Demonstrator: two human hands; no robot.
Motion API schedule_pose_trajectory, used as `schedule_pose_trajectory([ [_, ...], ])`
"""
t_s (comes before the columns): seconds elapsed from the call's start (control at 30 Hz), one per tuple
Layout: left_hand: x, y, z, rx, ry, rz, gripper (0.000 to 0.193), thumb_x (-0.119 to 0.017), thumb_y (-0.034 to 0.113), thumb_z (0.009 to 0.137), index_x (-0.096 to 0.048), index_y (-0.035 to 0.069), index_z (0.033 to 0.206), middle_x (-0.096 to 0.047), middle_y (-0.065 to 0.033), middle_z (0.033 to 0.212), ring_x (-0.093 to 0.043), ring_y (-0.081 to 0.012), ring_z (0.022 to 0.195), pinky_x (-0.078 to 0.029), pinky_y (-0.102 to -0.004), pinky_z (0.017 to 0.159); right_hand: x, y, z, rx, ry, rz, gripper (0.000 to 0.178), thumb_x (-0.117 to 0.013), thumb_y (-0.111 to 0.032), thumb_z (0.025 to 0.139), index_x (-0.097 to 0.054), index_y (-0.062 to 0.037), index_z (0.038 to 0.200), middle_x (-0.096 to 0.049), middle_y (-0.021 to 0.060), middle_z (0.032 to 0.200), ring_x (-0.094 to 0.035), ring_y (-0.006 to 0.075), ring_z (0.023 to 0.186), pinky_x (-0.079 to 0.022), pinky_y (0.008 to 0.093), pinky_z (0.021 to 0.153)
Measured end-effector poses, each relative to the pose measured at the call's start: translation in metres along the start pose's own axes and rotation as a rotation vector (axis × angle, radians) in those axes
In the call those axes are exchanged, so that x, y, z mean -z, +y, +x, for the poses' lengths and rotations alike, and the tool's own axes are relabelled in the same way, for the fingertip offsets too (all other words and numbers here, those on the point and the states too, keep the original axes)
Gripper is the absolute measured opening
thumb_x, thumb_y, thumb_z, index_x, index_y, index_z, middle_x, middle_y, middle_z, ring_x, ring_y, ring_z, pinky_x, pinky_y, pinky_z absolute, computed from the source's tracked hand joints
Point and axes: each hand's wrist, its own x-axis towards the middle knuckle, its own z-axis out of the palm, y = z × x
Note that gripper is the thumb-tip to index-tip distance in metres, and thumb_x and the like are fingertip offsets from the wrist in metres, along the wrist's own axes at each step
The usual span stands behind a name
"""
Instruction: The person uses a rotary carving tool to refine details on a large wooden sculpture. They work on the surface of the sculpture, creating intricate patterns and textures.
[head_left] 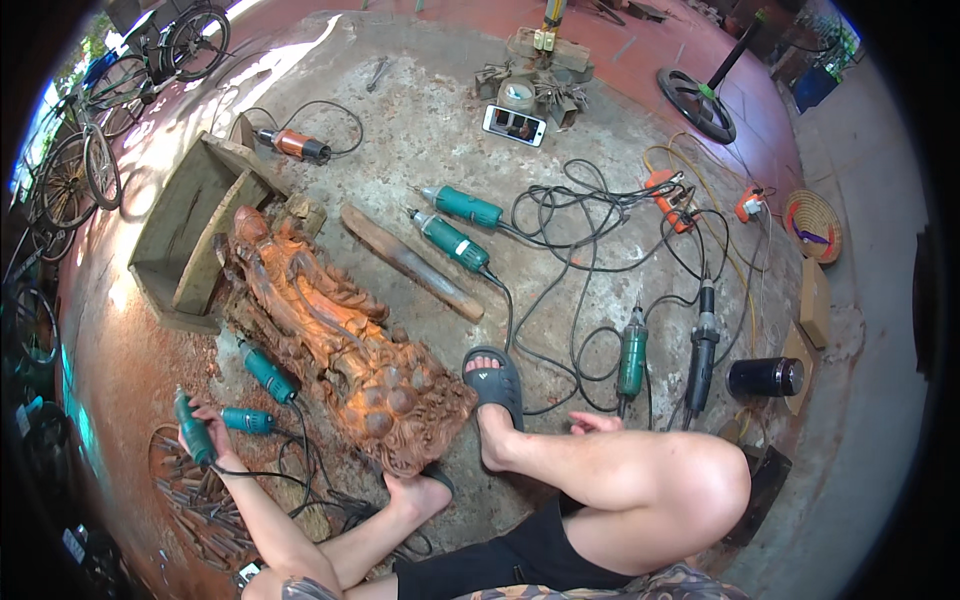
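At the lower left, my left hand (207, 418) is wrapped round a green die grinder (192, 430), its cord trailing off to the right. Another teal grinder (247, 421) lies right beside that hand, and a third green grinder (268, 372) rests just beyond. Between my feet and a wooden frame lies a carved wood sculpture (320, 320), orange-brown, with rounded lumps at its near end. Partly hidden behind my bent right leg, my right hand (597, 424) shows stretched fingers and nothing in them. A green grinder (632, 355) with a bit stands nearest to it.
Several more tools lie about: two teal grinders (450, 240), a black grinder (704, 350) and an orange tool (293, 144). Tangled cords run to an orange power strip (672, 200). A wooden stick (410, 262), phone (514, 125), dark flask (765, 377) and chisel pile (205, 510) surround me.
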Motion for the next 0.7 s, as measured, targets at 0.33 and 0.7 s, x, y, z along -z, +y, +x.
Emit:
schedule_pose_trajectory([
  [0.33,-0.203,-0.144,-0.142,-0.283,-0.112,-0.398,0.06,-0.069,0.029,0.09,-0.05,-0.005,0.137,-0.063,-0.0146,0.106,-0.065,-0.0253,0.094,-0.057,-0.0384,0.084,0.232,-0.096,-0.013,0.178,0.423,0.627,0.028,-0.059,-0.009,0.103,-0.069,0.0024,0.127,-0.075,0.0132,0.118,-0.069,0.011,0.092,-0.053,0.027,0.079],
  [0.7,-0.253,-0.375,-0.278,-0.022,-0.103,0.865,0.074,-0.066,0.034,0.1,-0.025,0.002,0.153,-0.057,-0.0133,0.13,-0.055,-0.0203,0.124,-0.043,-0.038,0.108,0.051,-0.2,-0.137,0.436,-0.588,0.879,0.096,-0.089,-0.015,0.079,-0.035,0.0053,0.156,-0.056,0.0193,0.145,-0.054,0.0269,0.135,-0.042,0.041,0.114],
])
